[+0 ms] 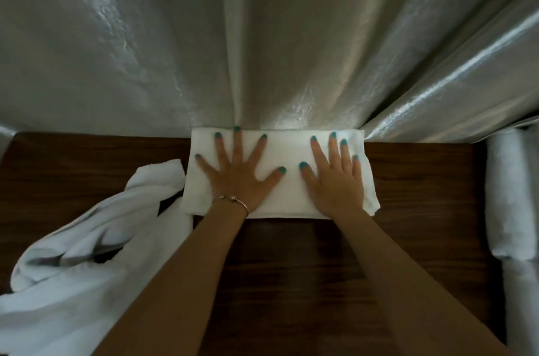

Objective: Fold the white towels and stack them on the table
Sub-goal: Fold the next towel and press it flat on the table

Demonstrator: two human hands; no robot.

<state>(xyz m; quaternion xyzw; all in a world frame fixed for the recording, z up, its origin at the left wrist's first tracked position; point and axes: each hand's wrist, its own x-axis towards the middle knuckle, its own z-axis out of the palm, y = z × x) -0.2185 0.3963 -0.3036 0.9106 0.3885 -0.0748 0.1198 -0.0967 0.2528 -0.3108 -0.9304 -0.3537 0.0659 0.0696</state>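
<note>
A folded white towel (287, 151) lies flat at the far edge of the dark wooden table (291, 268), touching the curtain behind it. My left hand (240, 172) presses palm down on its left half with fingers spread wide. On the right half rests my right hand (335, 178), also flat, fingers apart. Neither hand grips the cloth. A heap of unfolded white towels (81, 253) lies crumpled at the table's left, reaching the folded towel's left edge.
A shiny silver-grey curtain (262, 35) hangs directly behind the table. At the right edge lie white folded or rolled towels (513, 195). Bare dark wood shows in the middle, under my forearms.
</note>
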